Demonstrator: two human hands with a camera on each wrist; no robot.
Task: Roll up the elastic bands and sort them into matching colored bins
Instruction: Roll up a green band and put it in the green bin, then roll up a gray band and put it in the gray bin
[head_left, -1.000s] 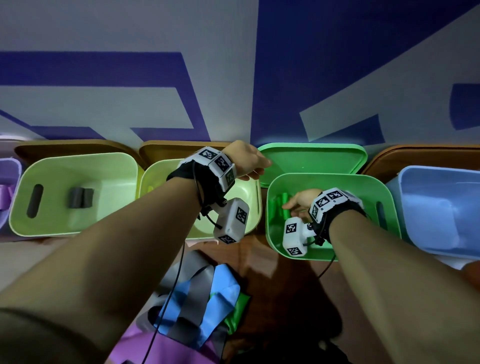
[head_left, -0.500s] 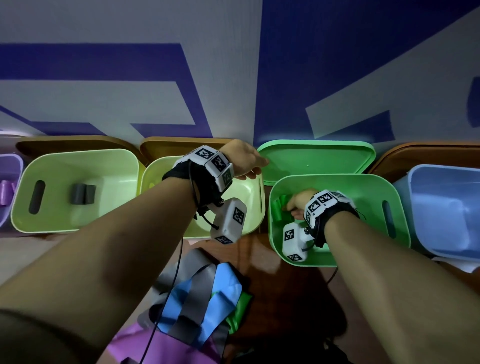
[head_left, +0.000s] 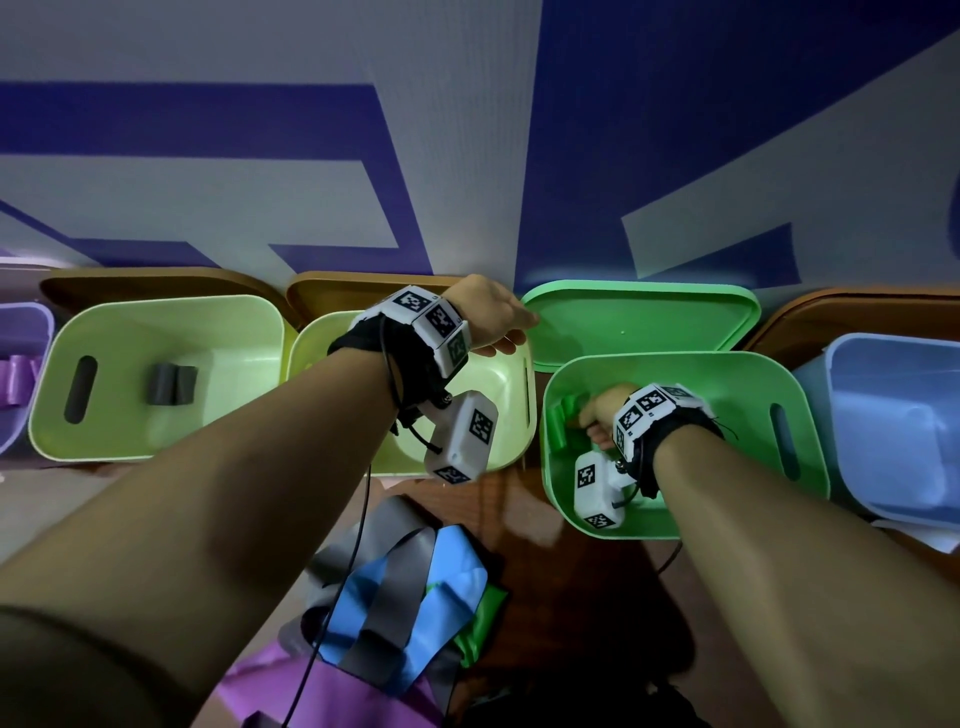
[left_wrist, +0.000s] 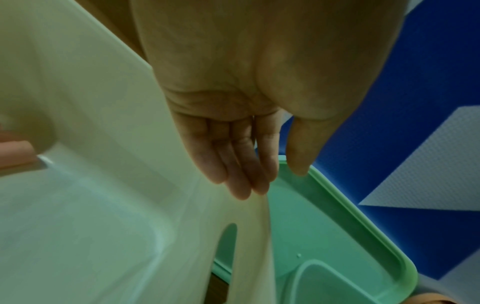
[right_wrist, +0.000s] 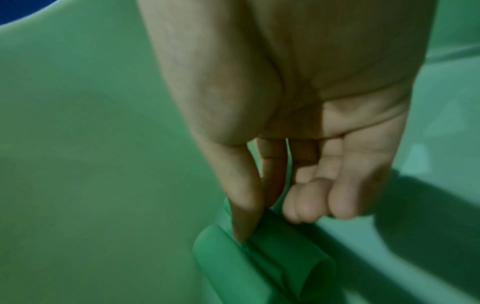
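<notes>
My right hand (head_left: 602, 415) reaches into the green bin (head_left: 753, 374). Its thumb and index finger pinch a rolled green band (head_left: 563, 421) low against the bin's left wall. In the right wrist view the thumb tip of that hand (right_wrist: 259, 216) presses on the green roll (right_wrist: 259, 263), and a flap of the band runs up between the fingers. My left hand (head_left: 493, 322) hovers with straight fingers over the far right corner of the pale green bin (head_left: 514, 415), beside the green lid (head_left: 639, 322). The left hand (left_wrist: 249, 164) holds nothing.
A yellow-green bin (head_left: 156, 312) at the left holds grey rolls (head_left: 171, 384). A purple bin (head_left: 21, 322) sits at the far left and a blue bin (head_left: 893, 415) at the right. Loose blue, grey, green and purple bands (head_left: 405, 587) lie piled on the wooden table near me.
My right hand has sunk slightly lower in the green bin with the green band. The left hand has stayed over the pale bin's corner.
</notes>
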